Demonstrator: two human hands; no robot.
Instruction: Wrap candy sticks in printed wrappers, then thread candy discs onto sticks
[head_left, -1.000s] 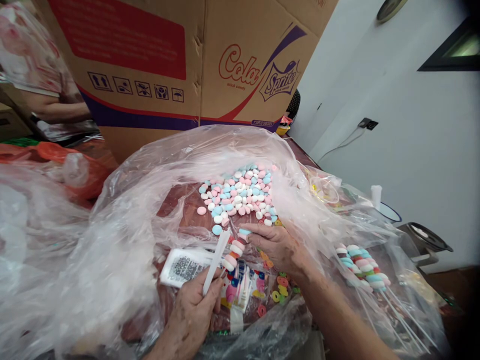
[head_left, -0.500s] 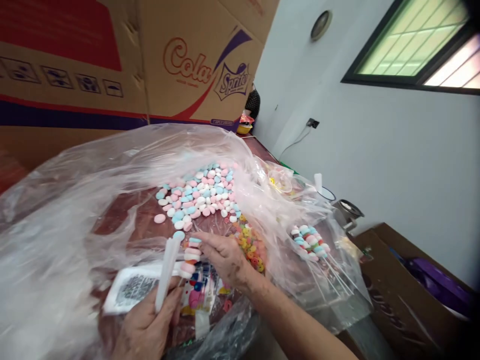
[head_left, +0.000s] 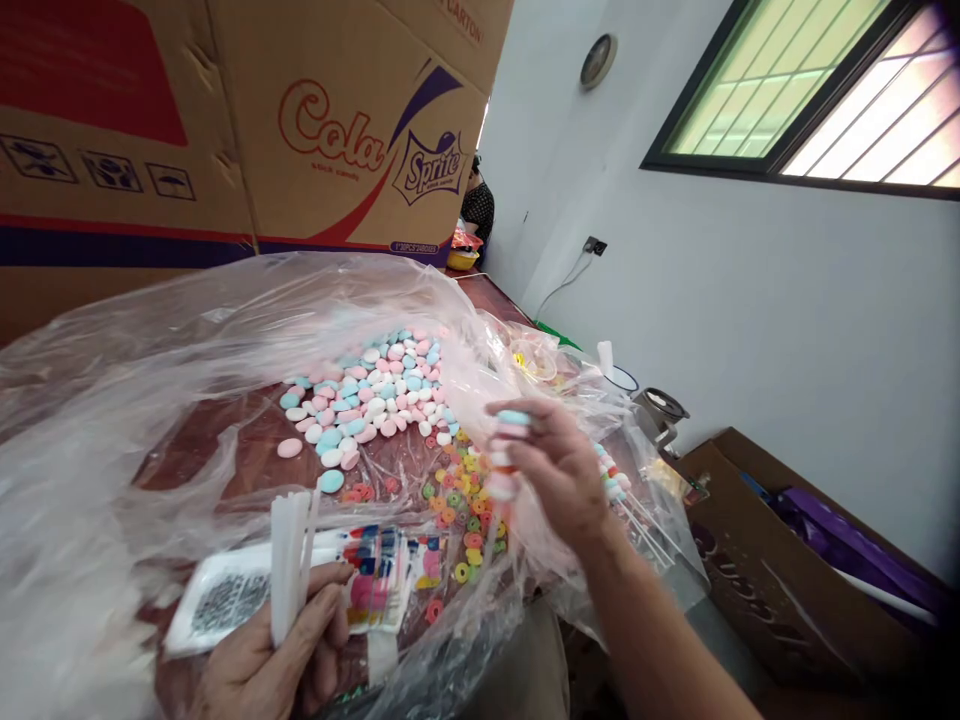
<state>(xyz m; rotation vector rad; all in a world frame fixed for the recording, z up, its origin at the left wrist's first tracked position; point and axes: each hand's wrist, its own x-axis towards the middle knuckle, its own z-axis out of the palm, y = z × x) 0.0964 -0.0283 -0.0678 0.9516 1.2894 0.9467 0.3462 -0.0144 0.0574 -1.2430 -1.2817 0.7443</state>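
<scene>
My left hand is closed round a bundle of white plastic sticks that point upward. In my right hand is a candy skewer, with pink, white, blue and orange pieces stacked on it and slightly blurred. Small ring-shaped gummies in yellow, orange, green and red lie just below and left of it. Beyond my left hand spreads a pile of pink, white and blue round candies on clear plastic sheeting. More finished candy skewers lie to the right, partly hidden behind my right hand.
A large cardboard carton stands at the back. A printed packet and a white label pack lie near my left hand. At the right are a metal mug and an open box. A person sits behind the carton.
My right hand has moved right with the candy skewer, away from my left hand. My left hand still grips the sticks, and the view has turned slightly right.
</scene>
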